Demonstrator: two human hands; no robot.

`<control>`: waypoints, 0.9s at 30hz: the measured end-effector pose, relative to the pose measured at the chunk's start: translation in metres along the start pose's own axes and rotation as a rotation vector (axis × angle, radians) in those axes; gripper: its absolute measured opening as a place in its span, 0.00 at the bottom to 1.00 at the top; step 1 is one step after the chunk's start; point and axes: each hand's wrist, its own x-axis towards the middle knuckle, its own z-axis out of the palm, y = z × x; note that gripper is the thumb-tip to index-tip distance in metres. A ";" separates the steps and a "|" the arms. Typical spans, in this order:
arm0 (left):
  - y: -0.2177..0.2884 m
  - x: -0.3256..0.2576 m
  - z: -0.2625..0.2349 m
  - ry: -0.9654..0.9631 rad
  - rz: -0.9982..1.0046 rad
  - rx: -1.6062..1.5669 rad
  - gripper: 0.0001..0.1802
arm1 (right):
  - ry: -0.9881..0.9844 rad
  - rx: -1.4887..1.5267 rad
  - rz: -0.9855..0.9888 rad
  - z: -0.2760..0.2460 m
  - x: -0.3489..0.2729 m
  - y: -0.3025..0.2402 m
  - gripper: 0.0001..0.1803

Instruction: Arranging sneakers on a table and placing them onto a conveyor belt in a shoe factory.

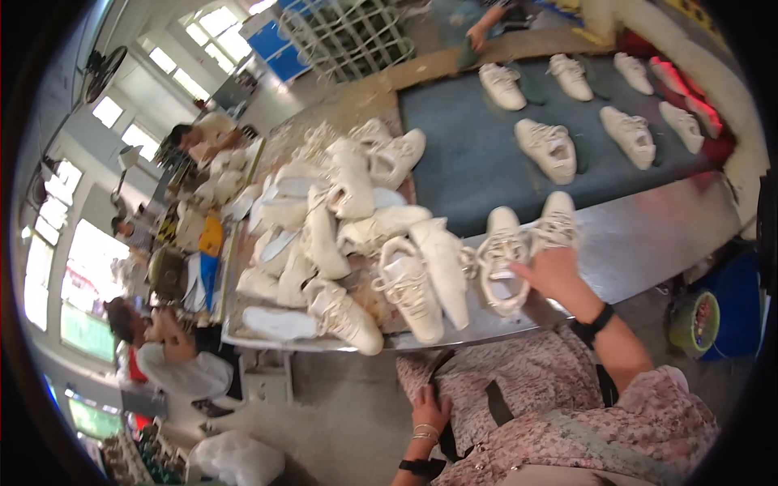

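Observation:
My right hand (557, 275) is closed at the heel of a cream lace-up sneaker (554, 225) on the metal front edge of the table. Its thumb reaches toward the opening of a second cream sneaker (501, 259) standing right beside it, toe pointing away from me. The palm hides the heel of the held sneaker. My left hand (429, 411) hangs low by my patterned clothing, fingers loosely apart with nothing seen in them. Left of the pair, another laced sneaker (409, 287) stands at the table edge, next to a heap of cream sneakers (328, 206).
A dark conveyor belt (462, 134) carries cream sneakers in two rows toward a red-lit opening (685, 93). Across it, another person's hand (478, 36) holds a dark green piece. A metal ledge (640, 231) runs along the belt. Buckets (694, 321) stand at right; people sit at left.

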 end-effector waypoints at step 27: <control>0.113 0.238 0.083 -0.935 0.505 -0.322 0.21 | 0.065 -0.349 0.697 -0.093 -0.137 0.542 0.12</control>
